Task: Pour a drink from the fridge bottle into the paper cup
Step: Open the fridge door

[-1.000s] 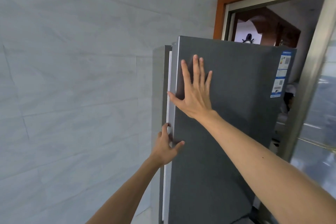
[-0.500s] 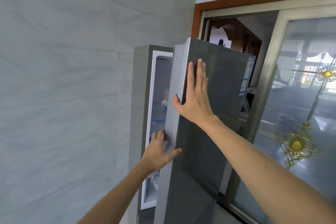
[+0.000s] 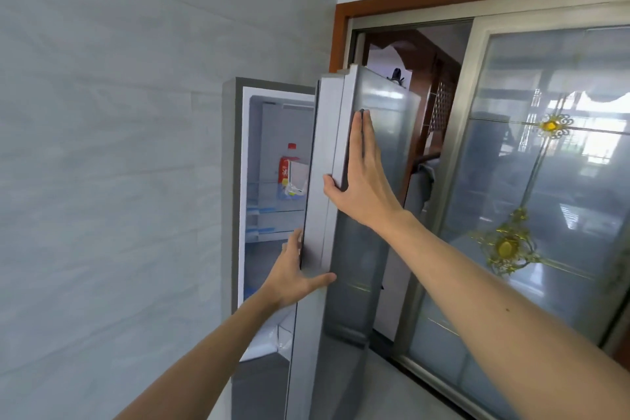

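The grey fridge door (image 3: 368, 266) stands partly swung out, showing the white inside of the fridge (image 3: 252, 133). On a glass shelf inside stands a bottle (image 3: 287, 167) with a red cap and a red label, half hidden by the door's edge. My left hand (image 3: 293, 273) grips the door's edge low down, thumb on the outer side and fingers behind the edge. My right hand (image 3: 361, 177) lies flat on the door's front higher up, fingers straight and thumb hooked on the edge. No paper cup is in view.
A pale tiled wall (image 3: 112, 164) runs along the left of the fridge. To the right is a sliding glass door (image 3: 545, 222) with gold ornaments in a metal frame, and an open doorway (image 3: 422, 85) behind the fridge door.
The fridge door has swung further open to the right, both hands staying on it. The inside shelves and the red-capped bottle have come into sight.
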